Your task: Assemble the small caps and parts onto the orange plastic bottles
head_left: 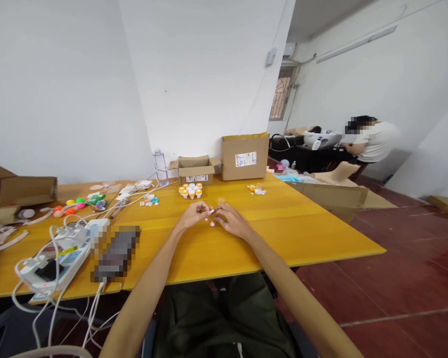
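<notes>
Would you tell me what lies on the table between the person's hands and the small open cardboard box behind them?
In the head view, a cluster of orange-and-white caps stands between the hands and the small open box; otherwise bare yellow table.

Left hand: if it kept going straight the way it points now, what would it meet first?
The left hand points right, toward the right hand; they nearly touch around a small white piece, so that comes first, though depth is unclear.
</notes>
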Motion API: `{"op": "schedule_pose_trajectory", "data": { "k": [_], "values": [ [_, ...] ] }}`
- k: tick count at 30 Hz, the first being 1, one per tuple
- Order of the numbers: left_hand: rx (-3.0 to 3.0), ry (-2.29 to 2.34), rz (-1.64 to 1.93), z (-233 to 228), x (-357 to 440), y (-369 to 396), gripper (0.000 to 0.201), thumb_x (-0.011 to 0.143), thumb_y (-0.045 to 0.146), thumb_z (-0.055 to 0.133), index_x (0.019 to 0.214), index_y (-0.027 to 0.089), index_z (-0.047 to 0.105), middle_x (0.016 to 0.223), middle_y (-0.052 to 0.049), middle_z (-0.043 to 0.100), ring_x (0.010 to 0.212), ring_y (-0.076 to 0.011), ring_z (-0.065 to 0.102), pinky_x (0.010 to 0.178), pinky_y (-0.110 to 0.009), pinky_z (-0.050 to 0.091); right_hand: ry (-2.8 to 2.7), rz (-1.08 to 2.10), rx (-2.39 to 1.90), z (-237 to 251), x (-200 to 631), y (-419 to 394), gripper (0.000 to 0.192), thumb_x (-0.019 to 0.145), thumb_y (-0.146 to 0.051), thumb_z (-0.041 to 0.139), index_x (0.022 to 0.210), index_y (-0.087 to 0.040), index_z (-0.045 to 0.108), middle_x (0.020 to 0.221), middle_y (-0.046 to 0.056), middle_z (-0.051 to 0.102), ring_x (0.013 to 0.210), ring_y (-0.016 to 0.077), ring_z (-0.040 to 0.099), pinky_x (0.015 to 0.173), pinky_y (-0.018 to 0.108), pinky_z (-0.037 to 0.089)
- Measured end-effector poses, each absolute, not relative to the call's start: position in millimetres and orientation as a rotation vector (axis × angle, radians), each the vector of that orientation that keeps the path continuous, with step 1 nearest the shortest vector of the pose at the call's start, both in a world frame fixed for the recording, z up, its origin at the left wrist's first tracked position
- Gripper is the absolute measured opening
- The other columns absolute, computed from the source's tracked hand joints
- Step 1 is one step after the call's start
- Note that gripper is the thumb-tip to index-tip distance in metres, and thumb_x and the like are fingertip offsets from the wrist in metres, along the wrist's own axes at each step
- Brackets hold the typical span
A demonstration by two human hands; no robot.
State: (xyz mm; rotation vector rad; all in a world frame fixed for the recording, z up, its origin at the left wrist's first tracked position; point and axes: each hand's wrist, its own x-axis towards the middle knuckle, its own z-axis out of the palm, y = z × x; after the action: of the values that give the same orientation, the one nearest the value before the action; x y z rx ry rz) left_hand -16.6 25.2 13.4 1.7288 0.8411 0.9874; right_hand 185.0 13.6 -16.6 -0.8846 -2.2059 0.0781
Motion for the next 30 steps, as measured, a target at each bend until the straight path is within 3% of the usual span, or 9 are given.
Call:
{"op": "schedule_pose_trajectory", "data": {
  "k": [14, 21, 30],
  "values": [
    [1.647, 0.923, 1.07, 15, -19, 29, 0.037, 0.07, 0.053, 0.076, 0.075, 0.018, 0.068, 0.076, -0.004, 0.072, 0.077, -0.018, 0.065, 0.072, -0.029, 0.047, -2.286, 0.15, -0.814, -13, 180, 6, 0.008, 0.087, -0.019, 0.068, 0.086, -0.025, 0.072, 0.108, 0.006, 0.066, 0.103, 0.022, 0.063, 0.092, 0.04, 0.052],
    [1.618, 0.929, 1.079, 17, -19, 26, 0.036, 0.067, 0.051, 0.079, 0.07, 0.018, 0.064, 0.077, -0.004, 0.073, 0.078, -0.0174, 0.064, 0.073, -0.029, 0.047, -2.304, 0.161, -0.797, -13, 179, 6, 0.008, 0.089, -0.022, 0.066, 0.087, -0.025, 0.073, 0.108, 0.006, 0.067, 0.103, 0.0218, 0.064, 0.092, 0.039, 0.052],
    [1.56, 0.834, 1.052, 23, -17, 19, 0.04, 0.059, 0.048, 0.085, 0.066, 0.017, 0.061, 0.093, -0.006, 0.074, 0.087, -0.0187, 0.066, 0.083, -0.032, 0.048, -2.15, 0.097, -0.875, -14, 183, 11, 0.014, 0.095, -0.023, 0.056, 0.09, -0.024, 0.07, 0.101, 0.006, 0.068, 0.097, 0.0205, 0.064, 0.087, 0.037, 0.052]
  ]
}}
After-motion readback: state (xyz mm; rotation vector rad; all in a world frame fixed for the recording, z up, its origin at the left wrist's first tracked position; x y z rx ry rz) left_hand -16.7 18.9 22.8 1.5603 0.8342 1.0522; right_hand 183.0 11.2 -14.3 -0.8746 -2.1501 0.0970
